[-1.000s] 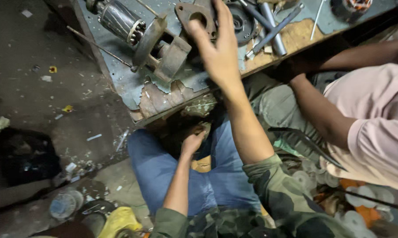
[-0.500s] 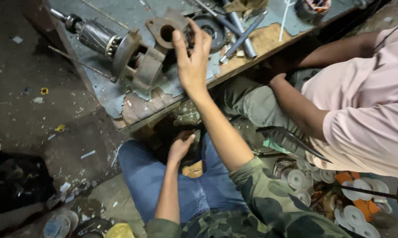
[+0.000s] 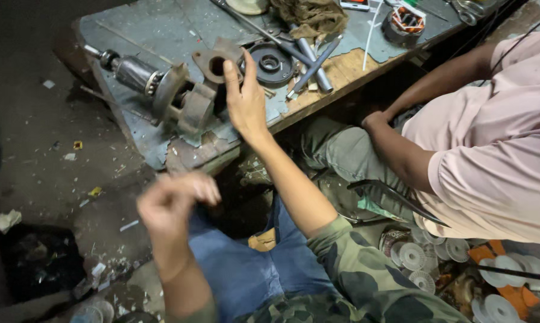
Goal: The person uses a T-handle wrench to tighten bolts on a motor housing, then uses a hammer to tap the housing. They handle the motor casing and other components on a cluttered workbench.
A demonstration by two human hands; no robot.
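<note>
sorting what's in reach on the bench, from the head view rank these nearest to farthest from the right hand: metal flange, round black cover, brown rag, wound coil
1. metal flange: touching the right hand, at its fingertips.
2. round black cover: just right of the fingers.
3. brown rag: farther back, at the bench's far edge.
4. wound coil: farthest, far right end of the bench.

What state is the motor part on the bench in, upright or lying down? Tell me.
Lying down: the motor part rests on its side on the workbench, shaft pointing left, right hand beside it.
</note>
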